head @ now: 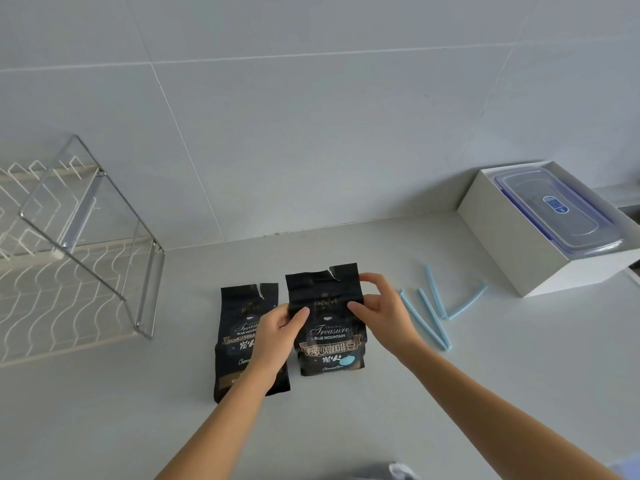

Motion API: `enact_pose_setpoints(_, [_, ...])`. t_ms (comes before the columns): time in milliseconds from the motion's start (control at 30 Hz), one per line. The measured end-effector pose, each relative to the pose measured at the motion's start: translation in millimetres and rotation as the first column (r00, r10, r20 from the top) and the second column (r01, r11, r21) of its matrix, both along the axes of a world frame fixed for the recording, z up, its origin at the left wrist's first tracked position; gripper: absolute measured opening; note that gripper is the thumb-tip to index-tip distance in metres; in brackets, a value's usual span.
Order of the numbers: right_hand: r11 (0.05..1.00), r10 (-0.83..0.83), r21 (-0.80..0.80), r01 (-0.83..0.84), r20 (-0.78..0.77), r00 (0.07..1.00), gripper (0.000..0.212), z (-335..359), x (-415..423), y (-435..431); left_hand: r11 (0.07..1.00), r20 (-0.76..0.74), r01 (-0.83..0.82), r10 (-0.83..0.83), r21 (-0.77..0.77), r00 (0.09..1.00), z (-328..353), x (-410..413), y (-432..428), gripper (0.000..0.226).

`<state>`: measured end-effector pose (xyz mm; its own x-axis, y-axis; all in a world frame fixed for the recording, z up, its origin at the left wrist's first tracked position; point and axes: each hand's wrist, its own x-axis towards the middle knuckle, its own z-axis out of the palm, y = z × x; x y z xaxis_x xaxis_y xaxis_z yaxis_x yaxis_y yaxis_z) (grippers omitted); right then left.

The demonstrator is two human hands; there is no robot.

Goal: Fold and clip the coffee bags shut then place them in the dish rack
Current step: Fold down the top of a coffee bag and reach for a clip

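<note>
Two black coffee bags sit side by side on the counter [485,393], both with torn, open tops. The left hand [277,336] pinches the left edge of the right bag [329,348]. The right hand [381,306] holds its right edge, thumb on the front. The left bag [239,327] lies just beside it, partly under the left arm. Blue clips [433,306] lie to the right, near a white box [502,244]. The rack [69,271] stands far left.

Two coffee bags [329,341], two blue clips [423,319], one dish rack [147,282], one white box [502,244], one lidded container [554,223].
</note>
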<state>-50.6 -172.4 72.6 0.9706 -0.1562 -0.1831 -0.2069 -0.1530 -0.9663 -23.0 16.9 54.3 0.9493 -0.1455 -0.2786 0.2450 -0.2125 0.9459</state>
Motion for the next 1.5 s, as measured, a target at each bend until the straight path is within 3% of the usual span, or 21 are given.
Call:
enact_pose_setpoints(133, [1.000, 0.007, 0.014, -0.008, 0.047, 0.999, 0.056, -7.1, -9.4, 7.3, 0.999, 0.006, -0.023, 0.023, -0.032, 1.000, -3.7, -3.0, 0.6, 0.015])
enact_pose_setpoints(233, [0.996, -0.054, -0.066, 0.063, 0.127, 0.990, 0.065, -14.7, -16.3, 12.7, 0.992, 0.024, -0.102, 0.104, -0.070, 0.994, -1.9, -5.1, 2.0, 0.036])
enact_pose_setpoints(333, [0.982, -0.085, -0.150, 0.119, 0.214, 0.973, 0.059, -15.6, -18.8, 17.0, 0.993, 0.209, -0.103, 0.090, 0.052, 0.974, -5.6, -1.2, 4.2, 0.048])
enact_pose_setpoints(400, [0.960, -0.040, -0.260, 0.106, 0.246, 0.968, 0.058, -16.5, -20.3, 17.3, 0.988, 0.316, -0.052, 0.003, 0.147, 0.949, -6.9, -1.4, 5.0, 0.044])
enact_pose_setpoints(567, [0.892, 0.031, -0.446, 0.070, 0.216, 0.976, 0.060, -22.8, -22.3, 15.6, 0.964, 0.379, 0.038, -0.139, 0.262, 0.915, -8.7, -4.2, 7.9, 0.041])
enact_pose_setpoints(700, [0.854, 0.025, -0.510, 0.105, 0.242, 0.970, 0.043, -25.0, -18.6, 11.3, 0.943, 0.411, 0.006, -0.150, 0.332, 0.899, -12.0, -4.1, 10.7, 0.036])
enact_pose_setpoints(867, [0.875, 0.001, -0.463, 0.140, 0.292, 0.957, 0.020, -29.2, -14.8, 11.7, 0.938, 0.418, -0.043, -0.112, 0.344, 0.902, -18.0, -4.2, 9.8, 0.020])
enact_pose_setpoints(1000, [0.937, -0.058, -0.325, 0.130, 0.222, 0.973, 0.021, -29.4, -13.8, 18.2, 0.955, 0.345, -0.035, -0.072, 0.295, 0.936, -20.4, -2.2, 9.1, 0.013])
enact_pose_setpoints(1100, [0.961, -0.097, -0.240, 0.136, 0.166, 0.981, 0.018, -30.1, -13.9, 17.7, 0.982, 0.176, -0.063, 0.031, 0.178, 0.984, -20.1, -2.9, 7.4, 0.010])
enact_pose_setpoints(1400, [0.966, -0.116, -0.218, 0.139, 0.114, 0.987, 0.015, -34.2, -17.6, 15.5, 0.991, 0.048, -0.133, 0.133, -0.018, 0.990, -22.5, -19.3, 0.3, 0.005])
enact_pose_setpoints(1500, [0.968, -0.110, -0.216, 0.129, 0.098, 0.989, 0.013, -33.8, -15.4, 17.1, 0.983, -0.104, -0.140, 0.128, -0.120, 0.986, -16.7, -18.3, -4.9, 0.013])
